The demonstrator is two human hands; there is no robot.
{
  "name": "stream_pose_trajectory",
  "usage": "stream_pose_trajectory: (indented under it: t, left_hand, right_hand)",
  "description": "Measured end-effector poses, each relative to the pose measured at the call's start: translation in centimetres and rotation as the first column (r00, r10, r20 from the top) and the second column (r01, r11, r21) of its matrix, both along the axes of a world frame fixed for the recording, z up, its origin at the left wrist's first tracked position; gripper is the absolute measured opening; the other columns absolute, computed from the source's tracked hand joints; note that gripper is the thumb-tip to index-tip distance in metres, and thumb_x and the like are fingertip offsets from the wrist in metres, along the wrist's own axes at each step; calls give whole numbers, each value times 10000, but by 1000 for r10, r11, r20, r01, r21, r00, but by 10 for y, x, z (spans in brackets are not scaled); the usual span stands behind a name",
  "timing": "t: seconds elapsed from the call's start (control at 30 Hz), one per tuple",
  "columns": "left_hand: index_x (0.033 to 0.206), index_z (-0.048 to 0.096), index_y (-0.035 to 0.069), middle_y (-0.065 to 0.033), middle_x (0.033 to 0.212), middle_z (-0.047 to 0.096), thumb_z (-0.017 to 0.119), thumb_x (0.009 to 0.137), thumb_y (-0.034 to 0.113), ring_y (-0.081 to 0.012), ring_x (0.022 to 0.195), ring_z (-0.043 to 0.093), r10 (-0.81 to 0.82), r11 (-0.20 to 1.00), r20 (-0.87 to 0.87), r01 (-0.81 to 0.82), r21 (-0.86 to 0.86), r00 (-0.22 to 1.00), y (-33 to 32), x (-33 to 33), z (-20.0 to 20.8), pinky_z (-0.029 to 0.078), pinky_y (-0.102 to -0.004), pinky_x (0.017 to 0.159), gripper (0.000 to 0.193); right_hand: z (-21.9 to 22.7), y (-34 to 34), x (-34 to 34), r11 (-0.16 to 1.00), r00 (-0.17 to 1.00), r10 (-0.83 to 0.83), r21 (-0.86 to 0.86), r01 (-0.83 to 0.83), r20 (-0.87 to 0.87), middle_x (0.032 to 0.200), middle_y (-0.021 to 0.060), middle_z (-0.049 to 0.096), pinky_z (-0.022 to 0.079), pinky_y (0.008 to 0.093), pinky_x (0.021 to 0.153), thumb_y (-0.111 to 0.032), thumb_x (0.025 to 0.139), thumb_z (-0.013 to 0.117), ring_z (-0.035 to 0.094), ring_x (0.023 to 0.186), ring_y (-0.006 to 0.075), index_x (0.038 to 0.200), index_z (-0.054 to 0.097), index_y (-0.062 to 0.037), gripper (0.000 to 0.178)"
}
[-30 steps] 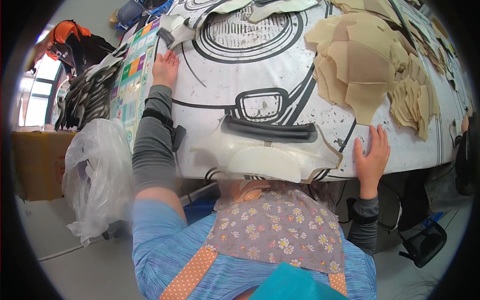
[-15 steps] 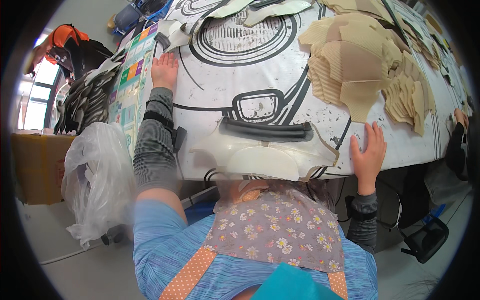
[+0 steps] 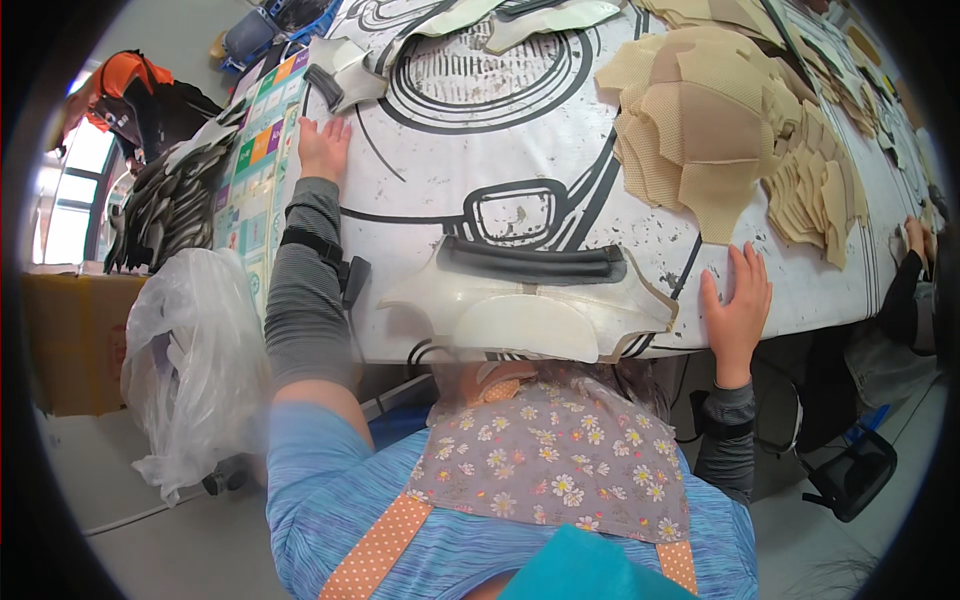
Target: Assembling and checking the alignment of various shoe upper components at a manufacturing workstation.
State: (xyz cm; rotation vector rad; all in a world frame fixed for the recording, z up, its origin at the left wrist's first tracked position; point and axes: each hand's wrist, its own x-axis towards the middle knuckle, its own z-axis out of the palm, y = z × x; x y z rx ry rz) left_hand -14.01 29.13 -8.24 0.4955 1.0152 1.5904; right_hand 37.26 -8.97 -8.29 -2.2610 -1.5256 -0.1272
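My left hand (image 3: 323,150) rests on the left side of the table with its fingers spread and nothing in it. Just beyond its fingertips lies a small white sewn piece with a black strip (image 3: 346,76). At the near edge, between my arms, a wide cream-white cut panel (image 3: 530,318) lies flat, a dark grey padded strip (image 3: 530,262) along its far side. My right hand (image 3: 738,312) lies open at the table's front edge, empty. Its fingertips are close to the lower tip of a stack of tan mesh pieces (image 3: 715,130).
More tan pieces (image 3: 818,190) are piled at the right. White pieces (image 3: 555,22) lie at the far side. Left of the table are a dark stack of pieces (image 3: 175,190), a clear plastic bag (image 3: 195,360) and a cardboard box (image 3: 80,340). A co-worker's hand (image 3: 915,238) shows at far right.
My left hand has drawn back slightly toward me and left, off the small white piece, which now shows more fully. My right hand and the wide panel stay in place.
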Motion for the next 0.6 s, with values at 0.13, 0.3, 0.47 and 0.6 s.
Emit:
stream_pose_trajectory:
  t: [0.13, 0.3, 0.47, 0.6]
  left_hand:
    - [1364, 376, 39, -145, 1301, 480, 503, 978, 394, -229, 1134, 522, 235, 956, -317, -278, -97, 919, -3, -5, 1, 440, -366, 959, 539]
    - [791, 559, 131, 44, 693, 556, 705, 882, 285, -48, 588, 492, -20, 1000, -476, 21, -3, 879, -46, 1, 42, 422, -179, 561, 231]
    - [918, 590, 78, 45, 787, 497, 573, 973, 227, -38, 680, 457, -109, 944, -578, 266, 195, 808, -143, -4, 159, 392, -182, 616, 160]
    - [1006, 605, 70, 15, 913, 527, 615, 942, 204, -71, 837, 491, 110, 940, -953, 283, 192, 282, -228, -65, 290, 428, -219, 818, 149]
  right_hand:
    - [0, 0, 0, 1000, 1000, 1, -4, -1, 2, 1446, 102, 437, 212, 539, 1119, -365, 856, 639, 332, 1380, 309, 1323, 517, -112, 545]
    - [-2, 1, 1, 1000, 1000, 9, -2, -9, -5, 1444, 105, 439, 212, 541, 1119, -357, 856, 640, 333, 1380, 310, 1320, 519, -108, 540]
    - [-2, 0, 1, 1000, 1000, -7, -14, 7, -3, 1444, 109, 439, 212, 543, 1118, -353, 856, 639, 332, 1380, 311, 1319, 518, -103, 540]
    - [0, 2, 1, 1000, 1000, 15, -11, -15, 1, 1444, 113, 438, 214, 548, 1114, -352, 858, 637, 333, 1379, 317, 1318, 516, -98, 539]
